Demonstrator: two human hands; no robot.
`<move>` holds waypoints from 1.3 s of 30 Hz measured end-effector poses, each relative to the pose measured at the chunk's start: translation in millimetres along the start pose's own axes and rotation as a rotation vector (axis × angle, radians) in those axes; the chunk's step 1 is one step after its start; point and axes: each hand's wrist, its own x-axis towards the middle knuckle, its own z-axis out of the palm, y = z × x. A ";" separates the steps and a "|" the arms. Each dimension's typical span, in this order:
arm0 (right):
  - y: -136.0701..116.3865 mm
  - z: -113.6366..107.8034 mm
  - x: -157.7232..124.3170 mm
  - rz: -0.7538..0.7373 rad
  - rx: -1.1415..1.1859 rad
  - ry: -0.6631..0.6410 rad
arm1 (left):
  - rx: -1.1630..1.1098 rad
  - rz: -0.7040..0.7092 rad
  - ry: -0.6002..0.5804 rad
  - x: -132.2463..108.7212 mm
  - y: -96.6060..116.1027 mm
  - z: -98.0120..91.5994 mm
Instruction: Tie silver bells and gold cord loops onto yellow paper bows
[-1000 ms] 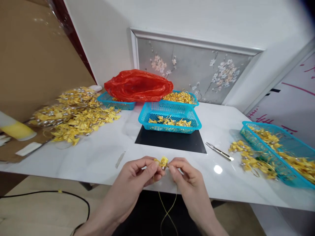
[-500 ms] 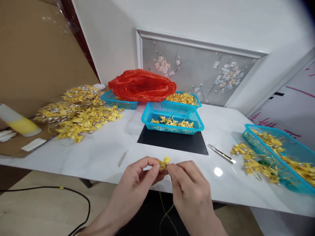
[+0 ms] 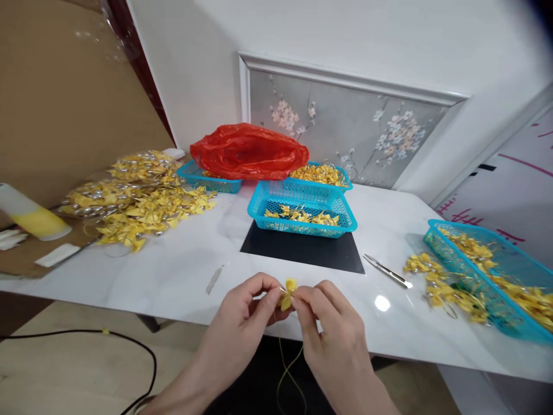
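Note:
Between the fingertips of both hands is a small yellow ribbon flower [image 3: 289,291], held just above the table's front edge. My left hand [image 3: 248,308] pinches it from the left, thumb against forefinger. From the right, my right hand [image 3: 332,323] pinches its other side with thumb and forefinger. A thin yellow-green cord [image 3: 286,374] hangs in a crossing loop below the hands, over dark clothing. The fingers partly cover the flower, and I cannot tell exactly how the cord joins it.
A blue basket [image 3: 302,230] with yellow flowers stands on a black mat [image 3: 298,253]. Tweezers [image 3: 387,271] lie to its right, near loose flowers [image 3: 449,294] and another blue basket [image 3: 496,276]. Flower bundles [image 3: 151,210] are heaped left; a red plastic bag [image 3: 250,153] sits behind.
The flower has turned between my fingers, and its petals show more openly now. My right fingers have shifted slightly; both hands keep their pinch.

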 end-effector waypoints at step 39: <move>4.2 1.4 1.2 0.421 0.412 -0.209 | 0.580 0.480 0.037 8.3 -17.5 -0.1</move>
